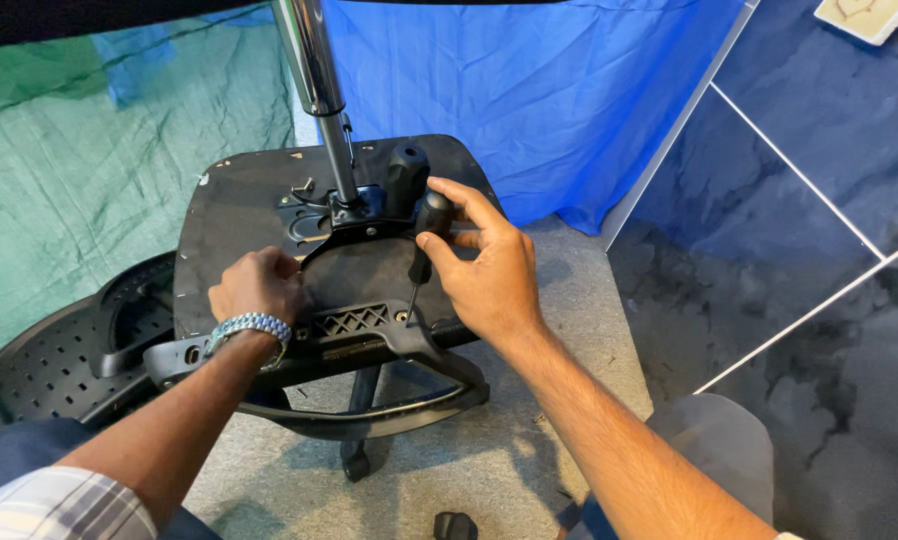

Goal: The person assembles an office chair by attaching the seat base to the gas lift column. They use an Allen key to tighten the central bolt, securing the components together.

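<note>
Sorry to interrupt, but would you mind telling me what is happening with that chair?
A person is working on the underside of an upturned office chair seat. The right hand holds a black-handled screwdriver, its tip down at a screw on the black plastic bracket. The left hand, with a metal wristwatch on its wrist, rests closed against the bracket's other side. The chrome gas-lift column sticks up from the mechanism.
</note>
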